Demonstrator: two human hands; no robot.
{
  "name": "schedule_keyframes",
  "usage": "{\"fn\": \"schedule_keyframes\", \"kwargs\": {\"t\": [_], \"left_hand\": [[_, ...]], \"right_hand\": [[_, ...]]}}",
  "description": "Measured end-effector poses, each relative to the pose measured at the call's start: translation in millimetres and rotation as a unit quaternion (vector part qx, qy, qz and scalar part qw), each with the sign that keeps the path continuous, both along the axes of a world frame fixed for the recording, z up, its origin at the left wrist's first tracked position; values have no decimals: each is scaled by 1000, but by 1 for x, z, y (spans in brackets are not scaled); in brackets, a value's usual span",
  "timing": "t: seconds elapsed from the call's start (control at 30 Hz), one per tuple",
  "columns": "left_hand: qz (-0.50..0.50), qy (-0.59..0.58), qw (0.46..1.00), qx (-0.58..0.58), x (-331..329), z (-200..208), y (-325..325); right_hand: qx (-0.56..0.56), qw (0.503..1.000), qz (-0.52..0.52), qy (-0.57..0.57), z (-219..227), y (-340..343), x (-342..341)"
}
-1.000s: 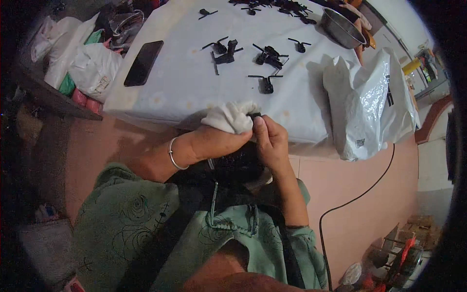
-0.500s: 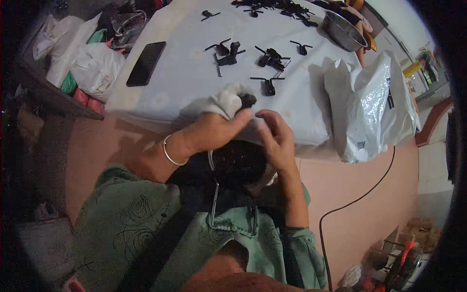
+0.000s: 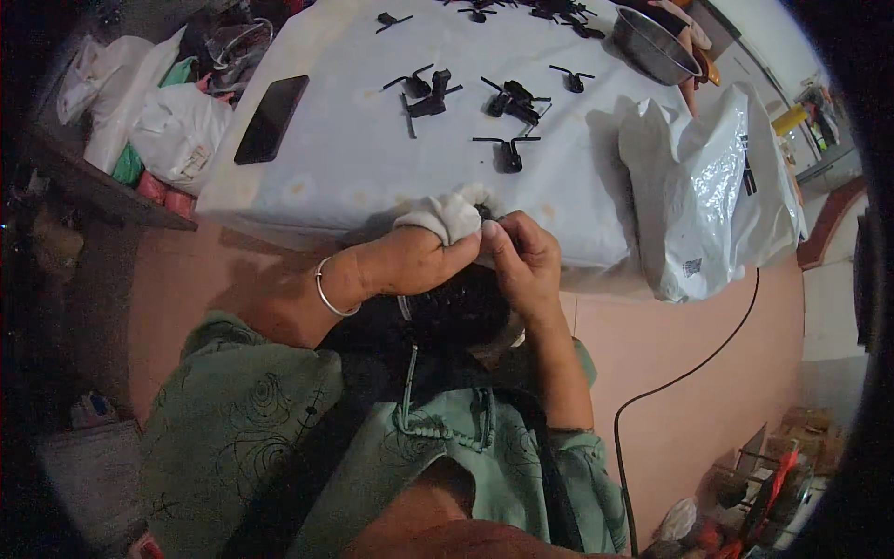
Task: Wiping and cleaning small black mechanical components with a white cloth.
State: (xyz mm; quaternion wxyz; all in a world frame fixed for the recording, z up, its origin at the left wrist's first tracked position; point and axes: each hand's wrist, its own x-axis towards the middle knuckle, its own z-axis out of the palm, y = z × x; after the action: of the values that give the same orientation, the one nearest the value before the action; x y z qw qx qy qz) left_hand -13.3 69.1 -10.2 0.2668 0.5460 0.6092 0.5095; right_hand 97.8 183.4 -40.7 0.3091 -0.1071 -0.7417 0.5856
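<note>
At the near edge of the table, my left hand (image 3: 414,261) is closed on a small black part (image 3: 484,212), with a white cloth or glove (image 3: 445,218) over its fingers. The black part barely shows between the cloth and my fingertips. From the other side my right hand (image 3: 529,265) pinches at it with thumb and curled forefinger. Just beyond my hands lies a black clip-like part with two thin arms (image 3: 509,154). Farther up are a cluster of similar parts (image 3: 515,101), another pair (image 3: 428,98) and a single one (image 3: 575,81).
A black phone (image 3: 272,119) lies on the left of the white-covered table (image 3: 345,177). A white plastic bag (image 3: 684,200) stands at the right edge, a metal bowl (image 3: 656,47) behind it. More black parts (image 3: 563,11) lie at the far end. A black cable (image 3: 684,377) crosses the floor.
My right hand's fingertips have closed in on the black part, which shows less now. The cloth-covered fingers of my left hand have turned slightly. The table's contents appear shifted slightly with the view.
</note>
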Motion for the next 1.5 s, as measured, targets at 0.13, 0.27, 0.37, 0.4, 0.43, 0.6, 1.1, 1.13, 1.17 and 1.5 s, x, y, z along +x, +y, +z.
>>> {"fn": "schedule_keyframes", "kwargs": {"t": [0.13,0.27,0.37,0.4,0.43,0.6,1.1,1.13,1.17,1.5], "left_hand": [[43,-26,997,-58,3,6,1],[64,86,994,7,9,-4,2],[52,190,980,19,10,-6,4],[46,241,969,29,9,-6,4],[40,291,955,39,8,-6,4],[27,117,993,9,7,-2,-4],[15,320,947,20,9,-14,-3],[-21,255,967,-7,11,-8,-3],[-55,188,980,-35,12,-3,-3],[20,445,895,-24,-21,33,37]], "right_hand": [[5,1000,27,-10,0,0,-1],[31,998,36,-43,-9,-1,-1],[-45,998,35,1,-18,-7,-3],[-45,998,34,2,-17,-8,-3],[-65,997,43,0,-15,-9,-2],[-142,978,107,-106,1,-1,6],[-32,996,36,-76,-3,2,10],[-31,996,35,-74,-2,3,13],[-49,994,49,-87,2,2,15],[-51,997,1,-61,6,20,29]]}}
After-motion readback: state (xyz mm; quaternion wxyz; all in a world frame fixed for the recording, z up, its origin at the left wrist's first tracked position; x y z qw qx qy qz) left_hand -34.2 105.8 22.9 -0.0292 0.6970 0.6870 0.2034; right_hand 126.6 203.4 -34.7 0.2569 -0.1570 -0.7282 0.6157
